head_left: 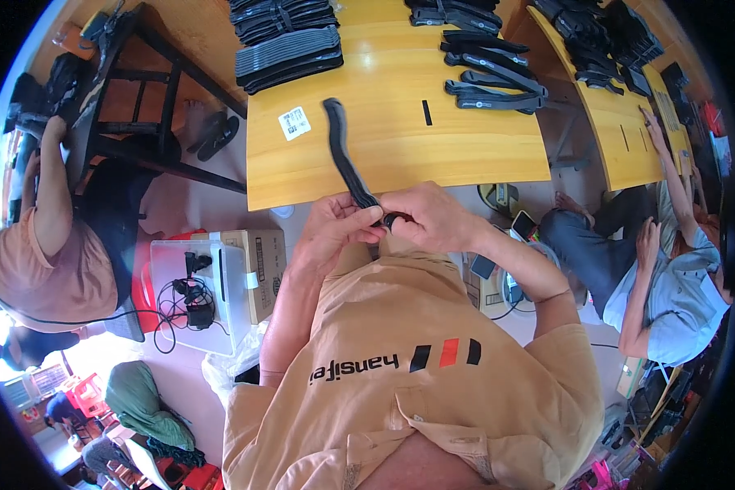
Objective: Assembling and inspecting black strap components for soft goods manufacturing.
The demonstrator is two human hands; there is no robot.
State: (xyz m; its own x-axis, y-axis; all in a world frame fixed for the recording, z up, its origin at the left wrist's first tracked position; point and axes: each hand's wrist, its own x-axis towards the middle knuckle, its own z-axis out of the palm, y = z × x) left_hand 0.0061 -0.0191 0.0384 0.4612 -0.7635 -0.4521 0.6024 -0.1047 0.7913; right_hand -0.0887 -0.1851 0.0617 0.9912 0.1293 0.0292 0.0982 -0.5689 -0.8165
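Just off the table's near edge, my left hand [339,224] pinches a black and grey strap [340,155] between thumb and fingers. The strap's long free part rises from my fingers over the tabletop and bends slightly. Close against it, my right hand [433,216] is closed round a dark end beside the left fingertips; it looks like the same strap, though my fingers hide most of it. Beyond my hands lie a white label sheet [295,123] and a short black strip [427,113] on the yellow table [367,77].
Stacked straps [290,61] lie at the table's far left, looser bundled straps [494,77] at the far right. A plastic bin [229,286] with black cables stands left of my lap. One person [57,245] sits at left, another [670,286] at a second table on the right.
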